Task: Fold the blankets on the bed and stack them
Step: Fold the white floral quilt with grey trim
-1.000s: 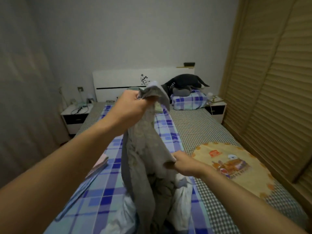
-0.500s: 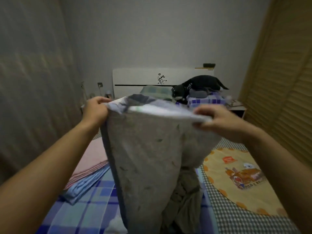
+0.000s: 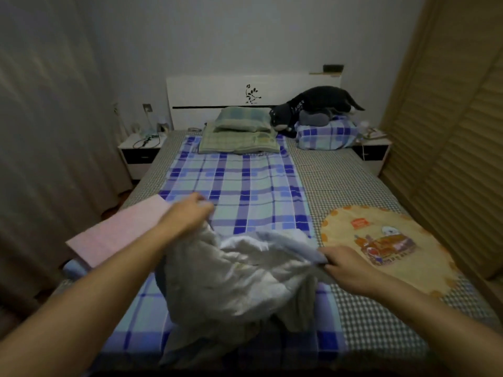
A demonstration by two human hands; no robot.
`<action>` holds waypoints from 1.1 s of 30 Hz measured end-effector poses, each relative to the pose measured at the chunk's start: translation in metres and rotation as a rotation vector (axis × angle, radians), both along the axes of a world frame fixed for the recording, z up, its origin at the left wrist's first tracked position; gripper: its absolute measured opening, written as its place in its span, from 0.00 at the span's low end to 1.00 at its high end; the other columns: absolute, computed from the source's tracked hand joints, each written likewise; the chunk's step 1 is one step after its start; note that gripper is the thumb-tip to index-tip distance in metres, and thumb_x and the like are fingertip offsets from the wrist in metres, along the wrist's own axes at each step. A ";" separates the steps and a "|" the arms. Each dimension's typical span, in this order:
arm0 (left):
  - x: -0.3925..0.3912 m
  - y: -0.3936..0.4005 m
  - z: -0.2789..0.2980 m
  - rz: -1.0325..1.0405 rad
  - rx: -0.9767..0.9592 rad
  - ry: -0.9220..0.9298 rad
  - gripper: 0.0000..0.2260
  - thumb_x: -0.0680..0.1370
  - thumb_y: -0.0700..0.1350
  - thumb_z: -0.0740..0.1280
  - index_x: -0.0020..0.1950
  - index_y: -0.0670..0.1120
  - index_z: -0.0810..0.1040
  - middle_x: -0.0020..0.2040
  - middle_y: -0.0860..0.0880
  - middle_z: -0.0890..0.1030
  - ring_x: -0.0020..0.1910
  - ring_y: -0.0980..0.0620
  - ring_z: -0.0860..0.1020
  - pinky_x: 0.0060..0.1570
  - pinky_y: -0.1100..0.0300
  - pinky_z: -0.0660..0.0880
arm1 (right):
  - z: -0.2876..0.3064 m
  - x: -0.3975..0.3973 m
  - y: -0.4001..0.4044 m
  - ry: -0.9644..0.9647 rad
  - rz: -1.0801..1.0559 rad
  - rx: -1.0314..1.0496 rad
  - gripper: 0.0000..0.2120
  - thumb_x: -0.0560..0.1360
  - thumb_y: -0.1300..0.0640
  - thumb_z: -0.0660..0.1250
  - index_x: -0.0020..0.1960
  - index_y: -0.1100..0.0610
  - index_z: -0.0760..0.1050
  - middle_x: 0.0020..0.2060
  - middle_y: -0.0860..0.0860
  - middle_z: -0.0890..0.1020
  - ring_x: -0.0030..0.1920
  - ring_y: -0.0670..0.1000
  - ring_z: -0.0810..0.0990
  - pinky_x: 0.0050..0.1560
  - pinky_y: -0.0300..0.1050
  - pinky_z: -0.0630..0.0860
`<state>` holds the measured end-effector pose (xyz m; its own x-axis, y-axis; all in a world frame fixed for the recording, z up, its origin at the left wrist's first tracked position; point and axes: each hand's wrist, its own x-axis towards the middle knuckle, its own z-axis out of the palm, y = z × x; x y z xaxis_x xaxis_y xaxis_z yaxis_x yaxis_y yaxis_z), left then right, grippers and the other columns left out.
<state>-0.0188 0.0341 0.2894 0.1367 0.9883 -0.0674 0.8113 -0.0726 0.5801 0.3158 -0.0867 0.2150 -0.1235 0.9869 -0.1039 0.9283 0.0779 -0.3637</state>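
Observation:
A crumpled grey-white blanket (image 3: 234, 284) billows low over the near end of the bed (image 3: 351, 180). My left hand (image 3: 187, 213) grips its far left corner, and my right hand (image 3: 345, 265) pinches its right edge. A folded pink blanket (image 3: 119, 229) lies on a folded blue one (image 3: 72, 269) at the bed's left edge. A blue plaid blanket (image 3: 236, 186) is spread flat down the middle of the bed, under the grey one.
A yellow round mat (image 3: 386, 243) lies on the checked sheet at the right. Pillows (image 3: 242, 131) and a black plush toy (image 3: 313, 107) sit by the headboard. Nightstands (image 3: 141, 148) flank the bed. A curtain hangs at left, a slatted wardrobe (image 3: 449, 131) stands at right.
Both hands have dropped from chest height toward the bed, bringing the grey-white blanket down with them. The blanket now billows over the mattress instead of hanging upright.

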 end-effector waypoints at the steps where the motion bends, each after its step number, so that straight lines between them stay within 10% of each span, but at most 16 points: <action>1: 0.023 -0.022 -0.001 -0.198 -0.069 -0.037 0.24 0.76 0.59 0.67 0.71 0.59 0.68 0.56 0.55 0.79 0.50 0.54 0.79 0.50 0.57 0.77 | 0.009 -0.015 -0.003 0.134 0.009 0.003 0.09 0.74 0.52 0.64 0.36 0.43 0.75 0.36 0.44 0.80 0.40 0.46 0.78 0.42 0.45 0.72; 4: 0.073 -0.091 -0.010 -0.710 -0.118 0.047 0.34 0.70 0.62 0.75 0.72 0.65 0.64 0.62 0.64 0.74 0.58 0.63 0.75 0.57 0.65 0.73 | 0.037 -0.060 -0.014 0.283 0.218 0.018 0.07 0.74 0.56 0.66 0.40 0.48 0.78 0.34 0.38 0.78 0.38 0.38 0.77 0.40 0.33 0.70; 6: 0.078 -0.100 -0.024 -0.683 -0.015 0.115 0.11 0.73 0.58 0.72 0.52 0.60 0.74 0.50 0.58 0.78 0.50 0.58 0.77 0.47 0.60 0.72 | 0.050 -0.070 -0.018 0.210 0.313 0.141 0.07 0.73 0.54 0.65 0.37 0.45 0.76 0.32 0.37 0.77 0.36 0.37 0.76 0.38 0.31 0.70; 8: 0.067 -0.091 -0.027 -0.536 0.058 0.203 0.10 0.76 0.53 0.69 0.37 0.55 0.71 0.38 0.55 0.76 0.41 0.53 0.77 0.39 0.58 0.69 | 0.057 -0.065 -0.017 0.149 0.296 0.220 0.06 0.74 0.50 0.67 0.38 0.45 0.76 0.31 0.43 0.78 0.33 0.42 0.75 0.35 0.40 0.73; 12: 0.048 -0.082 -0.016 -0.546 0.311 0.244 0.02 0.75 0.50 0.69 0.43 0.55 0.79 0.39 0.56 0.81 0.37 0.59 0.77 0.35 0.58 0.75 | 0.059 -0.059 -0.002 0.246 0.349 -0.242 0.08 0.72 0.52 0.73 0.50 0.44 0.77 0.42 0.44 0.80 0.42 0.44 0.78 0.40 0.41 0.76; 17: 0.046 -0.104 0.009 -0.575 0.212 0.082 0.14 0.75 0.47 0.69 0.31 0.56 0.70 0.27 0.55 0.72 0.28 0.56 0.72 0.30 0.61 0.65 | 0.022 -0.052 0.021 -0.245 0.419 -0.500 0.05 0.75 0.53 0.69 0.45 0.46 0.74 0.43 0.45 0.79 0.43 0.46 0.79 0.44 0.40 0.75; 22: 0.021 -0.114 0.029 -0.774 -0.153 0.200 0.08 0.75 0.52 0.70 0.44 0.50 0.73 0.39 0.51 0.76 0.38 0.53 0.75 0.41 0.51 0.74 | -0.003 0.002 0.059 -0.786 0.328 -0.254 0.11 0.77 0.45 0.64 0.53 0.50 0.79 0.44 0.49 0.79 0.48 0.52 0.77 0.62 0.52 0.70; 26: -0.026 -0.075 0.012 -0.552 -0.275 0.408 0.10 0.76 0.56 0.70 0.53 0.56 0.76 0.47 0.56 0.80 0.46 0.56 0.78 0.48 0.56 0.76 | 0.016 0.069 0.091 -0.868 -0.005 0.054 0.07 0.78 0.47 0.62 0.48 0.46 0.78 0.41 0.46 0.79 0.49 0.51 0.74 0.65 0.55 0.67; 30: -0.081 -0.017 -0.032 0.022 0.096 0.536 0.05 0.78 0.50 0.63 0.44 0.54 0.77 0.48 0.46 0.82 0.42 0.48 0.77 0.42 0.56 0.72 | 0.050 0.102 0.092 -0.740 -0.320 0.596 0.06 0.74 0.53 0.67 0.42 0.53 0.80 0.36 0.54 0.81 0.49 0.58 0.76 0.70 0.59 0.59; 33: -0.103 -0.008 -0.069 0.242 0.279 0.563 0.04 0.79 0.47 0.62 0.51 0.51 0.75 0.50 0.40 0.81 0.45 0.39 0.79 0.43 0.51 0.73 | 0.032 0.068 0.061 -0.584 -0.047 0.683 0.06 0.76 0.55 0.64 0.45 0.57 0.76 0.37 0.57 0.79 0.43 0.58 0.74 0.55 0.57 0.71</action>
<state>-0.1216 0.0264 0.2209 -0.0726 0.9773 0.1988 0.9967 0.0640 0.0494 0.3840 -0.0253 0.2470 -0.1930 0.8594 0.4735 0.9583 0.0614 0.2791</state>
